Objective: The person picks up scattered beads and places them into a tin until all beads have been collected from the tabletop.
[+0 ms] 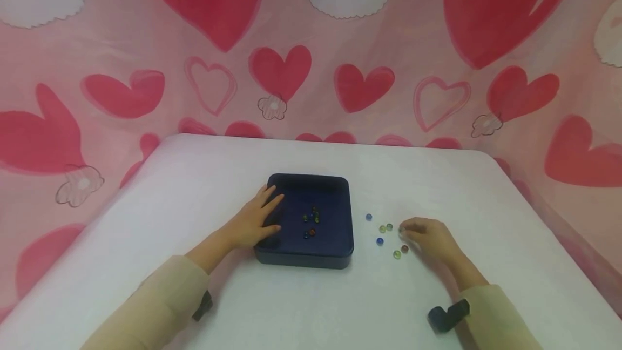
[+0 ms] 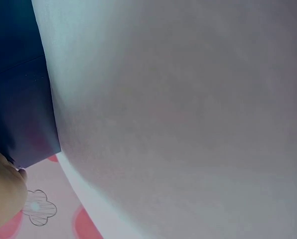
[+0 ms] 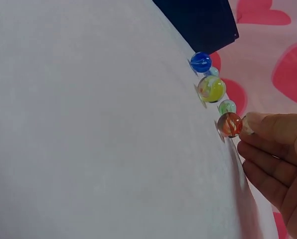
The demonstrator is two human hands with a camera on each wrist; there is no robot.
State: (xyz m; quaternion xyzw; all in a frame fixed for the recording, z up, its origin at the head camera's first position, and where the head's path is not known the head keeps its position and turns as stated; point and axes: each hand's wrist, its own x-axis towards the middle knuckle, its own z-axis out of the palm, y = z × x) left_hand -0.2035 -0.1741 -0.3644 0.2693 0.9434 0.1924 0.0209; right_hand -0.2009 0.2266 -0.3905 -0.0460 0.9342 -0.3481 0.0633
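A dark blue square tray sits mid-table with several glass marbles inside, among them a reddish-brown marble. Over its left rim lies my left hand, fingers spread and fairly straight. To the right of the tray, my right hand pinches a clear marble between thumb and fingers; the fingertips partly cover it. Close by that hand are an orange-red marble, a yellow marble and a dark blue marble. A lighter blue marble lies nearer the tray.
The table has a white cover. Behind it hangs a pink cloth printed with red hearts. A dark wrist device juts from the right sleeve, and another shows under the left sleeve.
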